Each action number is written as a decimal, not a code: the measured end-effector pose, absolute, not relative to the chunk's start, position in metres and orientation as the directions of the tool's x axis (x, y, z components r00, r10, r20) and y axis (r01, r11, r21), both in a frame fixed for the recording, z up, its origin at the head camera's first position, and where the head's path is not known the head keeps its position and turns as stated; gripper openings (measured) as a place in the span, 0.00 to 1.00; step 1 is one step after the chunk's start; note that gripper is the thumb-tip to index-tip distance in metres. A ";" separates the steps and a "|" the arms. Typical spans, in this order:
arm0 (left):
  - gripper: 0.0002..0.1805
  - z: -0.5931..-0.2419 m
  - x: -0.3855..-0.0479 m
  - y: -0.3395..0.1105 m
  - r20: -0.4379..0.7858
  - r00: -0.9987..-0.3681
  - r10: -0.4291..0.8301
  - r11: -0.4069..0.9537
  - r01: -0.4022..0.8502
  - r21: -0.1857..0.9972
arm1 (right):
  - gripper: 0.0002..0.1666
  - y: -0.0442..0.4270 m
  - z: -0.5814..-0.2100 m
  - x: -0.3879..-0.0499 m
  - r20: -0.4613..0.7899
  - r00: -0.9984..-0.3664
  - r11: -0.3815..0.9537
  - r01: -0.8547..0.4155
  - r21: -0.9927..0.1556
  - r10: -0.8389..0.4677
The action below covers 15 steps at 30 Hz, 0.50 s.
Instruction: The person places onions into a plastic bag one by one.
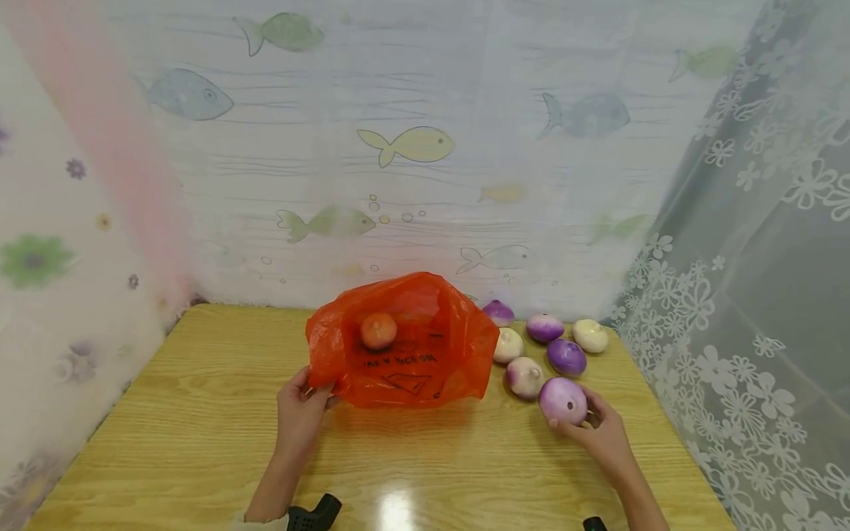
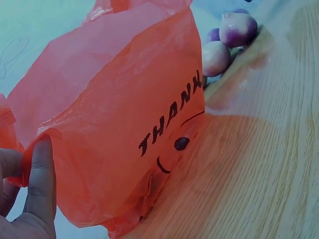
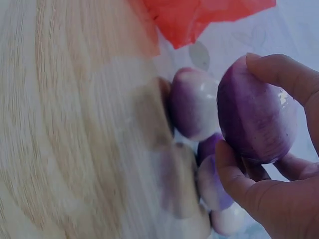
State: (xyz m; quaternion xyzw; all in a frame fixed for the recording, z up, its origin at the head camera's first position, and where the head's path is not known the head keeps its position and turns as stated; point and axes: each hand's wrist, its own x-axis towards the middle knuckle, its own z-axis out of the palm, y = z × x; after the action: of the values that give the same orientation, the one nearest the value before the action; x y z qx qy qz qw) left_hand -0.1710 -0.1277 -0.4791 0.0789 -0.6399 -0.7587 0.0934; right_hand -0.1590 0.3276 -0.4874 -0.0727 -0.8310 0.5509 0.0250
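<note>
An orange-red plastic bag (image 1: 405, 383) with black print stands on the table, its mouth spread open. My left hand (image 1: 302, 409) pinches the bag's edge at its left side; in the left wrist view the fingers (image 2: 41, 184) hold the thin rim. A round onion (image 1: 378, 331) shows inside the bag, tinted orange. To the right of the bag, my right hand (image 1: 600, 428) grips a purple-and-white onion (image 1: 563, 400) with a small dark hole in it. In the right wrist view thumb and fingers curl round this onion (image 3: 256, 114).
Several loose purple, white and mixed onions sit right of the bag, among them a purple onion (image 1: 567, 358) and a white onion (image 1: 590, 336). The wooden table (image 1: 199, 398) meets a fish-print curtain (image 1: 412, 221) at the back. Black wrist mounts (image 1: 315, 512) show near the bottom edge.
</note>
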 end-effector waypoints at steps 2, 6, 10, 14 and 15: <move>0.19 -0.479 -0.172 -0.127 -0.002 -0.970 -0.244 -0.169 0.041 0.985 | 0.48 0.322 -0.483 -0.157 -0.031 -0.990 0.368 0.080 -0.927 0.137; 0.20 -0.480 -0.173 -0.126 0.001 -0.969 -0.249 -0.176 0.046 0.983 | 0.49 0.311 -0.475 -0.154 -0.039 -0.993 0.345 0.075 -0.935 0.112; 0.20 -0.482 -0.173 -0.126 -0.001 -0.969 -0.247 -0.174 0.043 0.984 | 0.51 0.299 -0.466 -0.149 -0.019 -0.997 0.305 0.039 -0.952 0.070; 0.20 -0.482 -0.173 -0.127 -0.006 -0.970 -0.241 -0.171 0.037 0.985 | 0.50 0.283 -0.454 -0.144 0.044 -0.999 0.263 -0.038 -0.964 0.014; 0.21 -0.482 -0.174 -0.127 -0.007 -0.971 -0.241 -0.170 0.035 0.985 | 0.50 0.279 -0.451 -0.142 0.060 -0.998 0.252 -0.058 -0.966 -0.002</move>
State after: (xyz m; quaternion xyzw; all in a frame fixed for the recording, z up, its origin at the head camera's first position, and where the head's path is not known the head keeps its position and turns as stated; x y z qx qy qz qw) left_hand -0.1735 -0.1266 -0.4823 0.0807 -0.6379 -0.7605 0.0907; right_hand -0.1425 0.2785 -0.4510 0.0191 -0.7908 0.6114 0.0229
